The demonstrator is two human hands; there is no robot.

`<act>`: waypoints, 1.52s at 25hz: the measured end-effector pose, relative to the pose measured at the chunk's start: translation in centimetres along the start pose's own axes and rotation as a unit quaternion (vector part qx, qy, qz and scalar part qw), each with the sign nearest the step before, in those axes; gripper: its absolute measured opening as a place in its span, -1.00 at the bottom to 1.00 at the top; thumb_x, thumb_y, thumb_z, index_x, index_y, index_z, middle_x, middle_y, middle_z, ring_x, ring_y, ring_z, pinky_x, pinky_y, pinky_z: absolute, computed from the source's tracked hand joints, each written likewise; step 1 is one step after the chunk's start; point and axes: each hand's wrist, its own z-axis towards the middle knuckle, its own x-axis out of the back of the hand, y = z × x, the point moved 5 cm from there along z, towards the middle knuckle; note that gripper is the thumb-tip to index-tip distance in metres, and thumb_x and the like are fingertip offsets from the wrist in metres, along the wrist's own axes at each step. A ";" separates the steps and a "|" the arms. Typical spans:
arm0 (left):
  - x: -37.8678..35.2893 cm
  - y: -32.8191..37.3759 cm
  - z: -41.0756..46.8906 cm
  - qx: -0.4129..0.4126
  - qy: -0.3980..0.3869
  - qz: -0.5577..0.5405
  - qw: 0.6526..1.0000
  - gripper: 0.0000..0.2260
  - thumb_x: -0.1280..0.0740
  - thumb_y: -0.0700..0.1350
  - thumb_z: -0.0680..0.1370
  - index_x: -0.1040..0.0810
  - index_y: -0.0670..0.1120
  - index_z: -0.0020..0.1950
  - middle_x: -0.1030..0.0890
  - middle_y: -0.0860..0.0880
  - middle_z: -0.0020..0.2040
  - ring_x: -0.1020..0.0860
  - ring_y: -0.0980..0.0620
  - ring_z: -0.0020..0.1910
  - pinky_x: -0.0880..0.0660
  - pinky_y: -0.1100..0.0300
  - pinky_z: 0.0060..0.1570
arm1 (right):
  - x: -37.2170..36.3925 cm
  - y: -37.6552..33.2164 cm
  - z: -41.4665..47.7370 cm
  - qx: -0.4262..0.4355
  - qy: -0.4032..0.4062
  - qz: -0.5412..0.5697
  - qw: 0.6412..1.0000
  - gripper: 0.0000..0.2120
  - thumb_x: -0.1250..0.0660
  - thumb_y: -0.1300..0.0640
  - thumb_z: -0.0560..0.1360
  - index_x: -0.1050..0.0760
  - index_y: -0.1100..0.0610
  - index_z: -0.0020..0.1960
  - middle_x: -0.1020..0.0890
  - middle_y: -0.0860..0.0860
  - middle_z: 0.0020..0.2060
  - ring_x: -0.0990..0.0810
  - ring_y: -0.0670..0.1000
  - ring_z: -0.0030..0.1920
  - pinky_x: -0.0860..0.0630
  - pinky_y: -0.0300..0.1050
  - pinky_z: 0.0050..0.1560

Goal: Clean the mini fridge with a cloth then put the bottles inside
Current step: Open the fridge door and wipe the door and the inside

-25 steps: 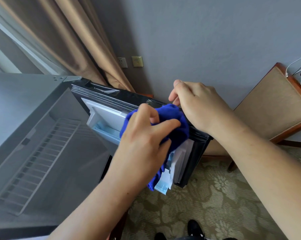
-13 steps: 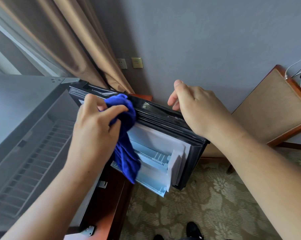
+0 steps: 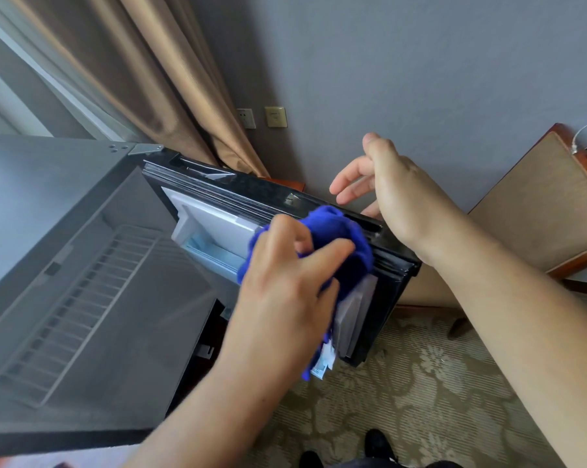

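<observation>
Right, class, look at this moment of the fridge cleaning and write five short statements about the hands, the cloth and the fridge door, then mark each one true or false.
1. The left hand grips a blue cloth. True.
2. The cloth is pressed to the top edge of the open fridge door. True.
3. The right hand grips the door's top edge. False: its fingers are spread open just above the edge.
4. Bottles fill the door shelf. False: no bottles show there.
5. A wire rack is visible inside the fridge. True.
</observation>
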 end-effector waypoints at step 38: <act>2.1 -10.5 2.5 0.182 0.083 0.040 0.979 -0.57 -0.37 -0.33 0.53 -0.64 0.01 0.34 -0.41 -0.08 0.10 -0.37 0.15 0.02 -0.35 0.27 0.09 | 0.1 0.1 1.1 0.061 -0.022 -0.180 0.982 -0.54 -0.07 -0.34 0.57 -0.55 -0.05 -0.13 -0.65 -0.11 -0.17 -0.60 0.06 -0.01 -0.54 0.05 0.08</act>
